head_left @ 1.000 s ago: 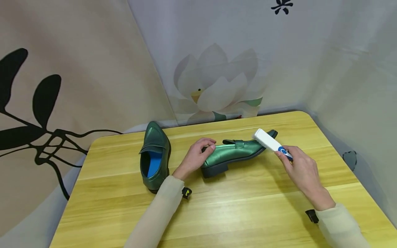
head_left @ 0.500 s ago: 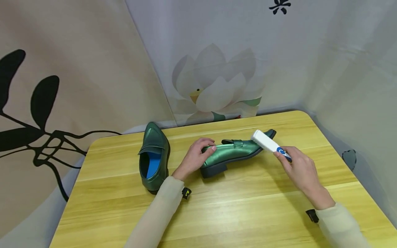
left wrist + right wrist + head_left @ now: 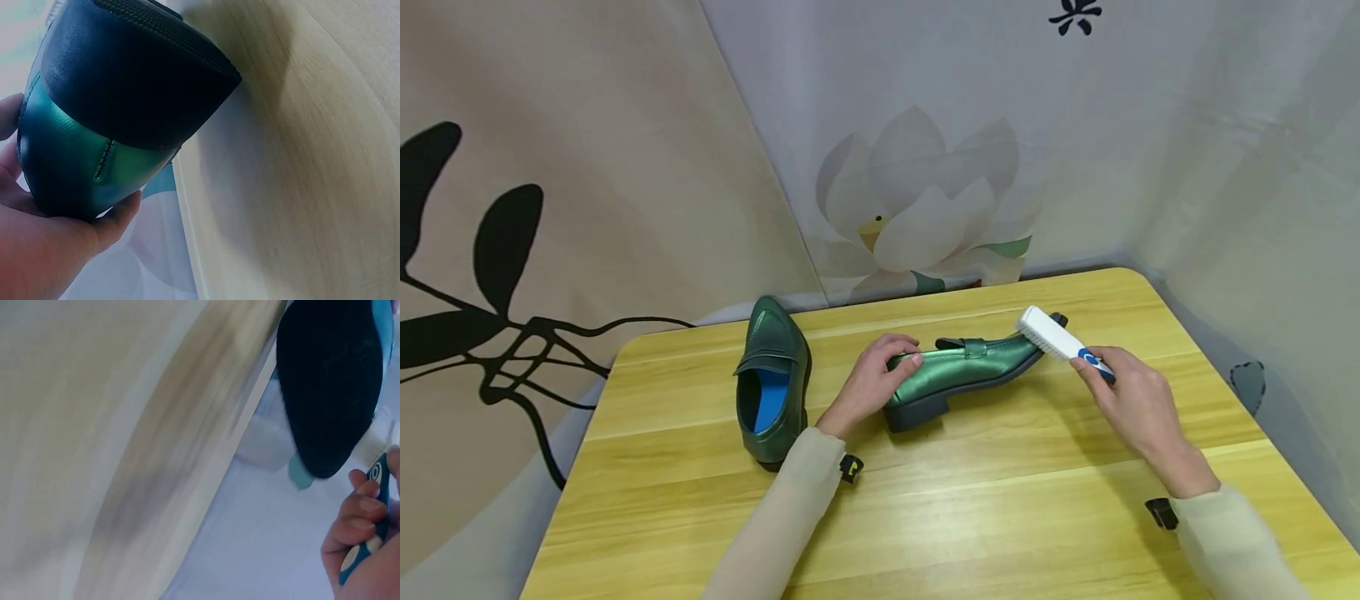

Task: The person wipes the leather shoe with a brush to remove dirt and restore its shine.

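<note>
A green metallic loafer [image 3: 962,369] is gripped at its heel end by my left hand [image 3: 874,375], thumb on the near side. In the left wrist view its dark heel [image 3: 144,69] and the hand's fingers round the back show close up. My right hand [image 3: 1131,396] holds a white and blue brush [image 3: 1052,333] by the handle, bristles against the loafer's upper near the toe. In the right wrist view the dark sole [image 3: 331,381] faces the camera and the fingers wrap the brush handle [image 3: 369,531].
The matching green loafer [image 3: 771,379], with a blue insole, stands upright left of my left hand. Both shoes are over a wooden table [image 3: 955,517]. A printed curtain [image 3: 917,192] hangs behind the table's back edge.
The brush in my right hand shifted slightly left along the loafer, then back right toward the toe. My left hand and both loafers stay nearly where they were.
</note>
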`<state>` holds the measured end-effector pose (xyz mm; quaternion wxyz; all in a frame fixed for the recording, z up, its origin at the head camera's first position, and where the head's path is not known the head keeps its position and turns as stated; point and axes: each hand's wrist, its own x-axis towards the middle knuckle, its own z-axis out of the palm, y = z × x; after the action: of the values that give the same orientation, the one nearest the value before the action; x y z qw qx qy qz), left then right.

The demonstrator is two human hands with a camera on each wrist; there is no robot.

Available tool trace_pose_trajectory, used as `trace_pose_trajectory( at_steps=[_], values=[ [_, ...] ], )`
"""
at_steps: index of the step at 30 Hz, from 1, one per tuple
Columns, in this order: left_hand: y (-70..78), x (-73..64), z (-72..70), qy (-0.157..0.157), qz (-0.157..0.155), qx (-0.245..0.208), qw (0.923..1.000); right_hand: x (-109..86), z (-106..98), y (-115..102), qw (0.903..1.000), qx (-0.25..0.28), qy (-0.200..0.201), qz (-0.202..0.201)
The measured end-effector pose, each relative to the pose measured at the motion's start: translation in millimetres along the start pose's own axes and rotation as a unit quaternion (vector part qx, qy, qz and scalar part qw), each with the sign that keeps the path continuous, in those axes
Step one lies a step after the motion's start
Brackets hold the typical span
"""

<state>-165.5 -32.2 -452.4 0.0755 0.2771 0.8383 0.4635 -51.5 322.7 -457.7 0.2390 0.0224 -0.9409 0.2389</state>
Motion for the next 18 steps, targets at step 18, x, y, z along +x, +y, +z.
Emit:
trace_pose_trajectory(
  at_steps=[18],
  values=[
    [1.5, 0.3, -0.9, -0.007, -0.006, -0.019, 0.9998, 26.3, -19.4, 30.4, 0.9927, -0.010, -0.070, 0.098]
  ],
)
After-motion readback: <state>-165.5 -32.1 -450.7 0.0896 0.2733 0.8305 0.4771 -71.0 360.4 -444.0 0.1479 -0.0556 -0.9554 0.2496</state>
